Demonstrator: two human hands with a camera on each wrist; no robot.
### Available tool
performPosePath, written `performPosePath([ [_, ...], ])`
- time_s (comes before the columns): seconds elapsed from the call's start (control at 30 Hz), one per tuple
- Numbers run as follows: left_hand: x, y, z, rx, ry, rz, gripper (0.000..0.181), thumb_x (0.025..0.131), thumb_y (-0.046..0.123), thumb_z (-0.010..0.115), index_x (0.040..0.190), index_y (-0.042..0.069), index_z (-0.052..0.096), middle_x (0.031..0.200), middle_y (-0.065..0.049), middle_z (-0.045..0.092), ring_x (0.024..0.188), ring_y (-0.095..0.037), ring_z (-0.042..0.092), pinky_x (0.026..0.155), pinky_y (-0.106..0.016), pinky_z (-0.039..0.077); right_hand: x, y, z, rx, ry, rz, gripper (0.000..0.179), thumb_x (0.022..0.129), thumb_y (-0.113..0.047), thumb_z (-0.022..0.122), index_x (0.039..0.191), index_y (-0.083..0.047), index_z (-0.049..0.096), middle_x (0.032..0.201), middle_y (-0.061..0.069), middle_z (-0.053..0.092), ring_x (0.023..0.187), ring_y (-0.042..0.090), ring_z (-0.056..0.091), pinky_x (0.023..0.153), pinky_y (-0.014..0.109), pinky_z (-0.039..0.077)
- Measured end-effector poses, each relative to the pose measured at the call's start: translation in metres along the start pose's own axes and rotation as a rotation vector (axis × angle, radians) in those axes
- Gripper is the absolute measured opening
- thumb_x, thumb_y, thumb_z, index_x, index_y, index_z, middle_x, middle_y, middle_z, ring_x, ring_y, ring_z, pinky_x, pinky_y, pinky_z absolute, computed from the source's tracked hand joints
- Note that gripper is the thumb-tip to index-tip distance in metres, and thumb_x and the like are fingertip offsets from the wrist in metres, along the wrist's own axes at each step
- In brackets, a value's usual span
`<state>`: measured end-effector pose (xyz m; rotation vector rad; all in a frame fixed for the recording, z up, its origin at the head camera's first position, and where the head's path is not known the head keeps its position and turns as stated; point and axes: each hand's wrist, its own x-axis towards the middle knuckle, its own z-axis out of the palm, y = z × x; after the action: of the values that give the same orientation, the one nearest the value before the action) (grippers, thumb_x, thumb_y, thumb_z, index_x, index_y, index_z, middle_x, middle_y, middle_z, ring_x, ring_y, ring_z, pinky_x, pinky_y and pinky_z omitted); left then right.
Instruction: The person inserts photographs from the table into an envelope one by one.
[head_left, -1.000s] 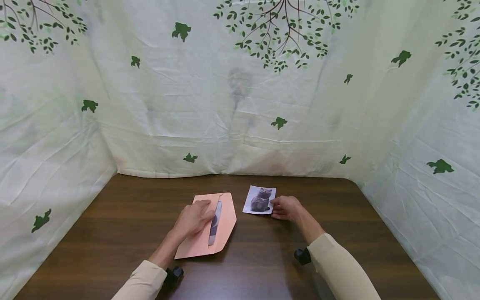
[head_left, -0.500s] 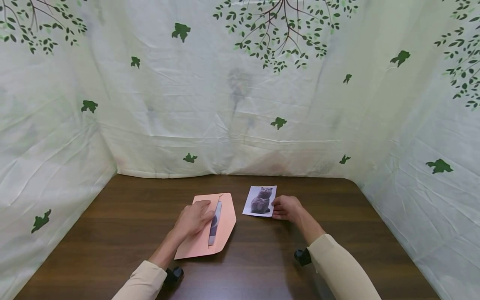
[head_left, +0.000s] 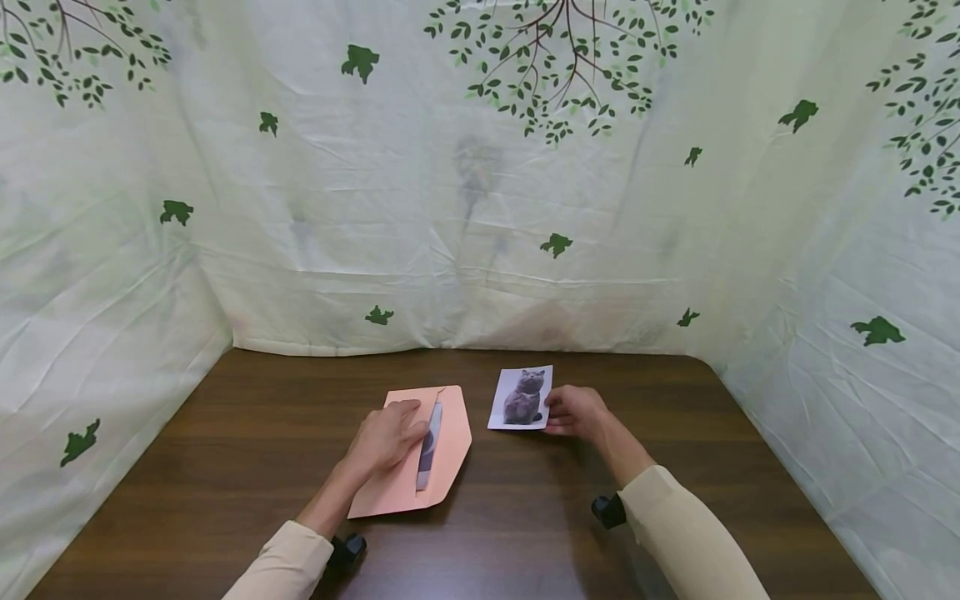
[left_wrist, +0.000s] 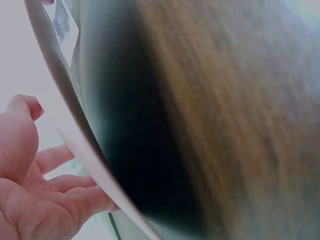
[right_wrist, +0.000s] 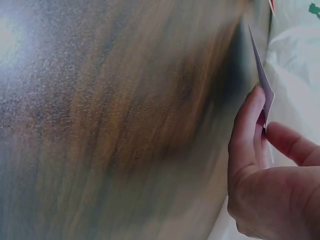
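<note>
Left of the middle, a pink envelope (head_left: 450,450) has its pointed flap open to the right. Part of a picture card (head_left: 428,457) shows in its slit. My left hand (head_left: 387,437) holds the envelope by its left side, index finger and thumb over the upper face, the other fingers mostly hidden. In the left wrist view the envelope (left_wrist: 70,112) appears almost edge-on over a dark shadow. My right hand (head_left: 577,412) pinches the right edge of a white photo card (head_left: 520,398) with a grey cat on it; the right wrist view shows this card (right_wrist: 260,75) edge-on between thumb and fingers.
Both hands work over a dark brown wooden table (head_left: 495,533). Behind it and at both sides hangs a pale curtain (head_left: 450,208) printed with leaves and branches. Dark wrist cameras sit under both wrists.
My right hand has shifted up a little, and the cat card has risen slightly and tips more toward the head camera. My left hand and the envelope have stayed in place.
</note>
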<state>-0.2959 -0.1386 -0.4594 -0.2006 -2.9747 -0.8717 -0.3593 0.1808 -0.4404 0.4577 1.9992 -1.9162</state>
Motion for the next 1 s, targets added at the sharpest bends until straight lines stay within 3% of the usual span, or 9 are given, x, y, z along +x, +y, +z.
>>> performPosePath([
  [0.37,-0.002,0.001,-0.001,0.010,0.001,0.011,0.048,0.097,0.024,0.062,0.139,0.002,0.059,0.138,-0.024,0.061,0.128,-0.045,0.057,0.105,-0.056,0.045,-0.003,-0.009,0.004,-0.013,-0.009,-0.030,0.025,0.089,-0.006,0.060,0.109,0.010,0.063,0.089,0.014,0.073,0.072,0.023,0.071,0.068,0.040,0.062],
  [1.0,-0.002,0.001,-0.002,0.001,0.006,0.021,0.047,0.096,0.023,0.060,0.138,0.001,0.060,0.137,-0.024,0.062,0.128,-0.045,0.057,0.104,-0.056,0.045,-0.012,-0.020,0.013,-0.041,-0.047,-0.042,0.024,0.090,-0.004,0.061,0.110,0.008,0.061,0.090,0.013,0.073,0.074,0.023,0.072,0.072,0.042,0.062],
])
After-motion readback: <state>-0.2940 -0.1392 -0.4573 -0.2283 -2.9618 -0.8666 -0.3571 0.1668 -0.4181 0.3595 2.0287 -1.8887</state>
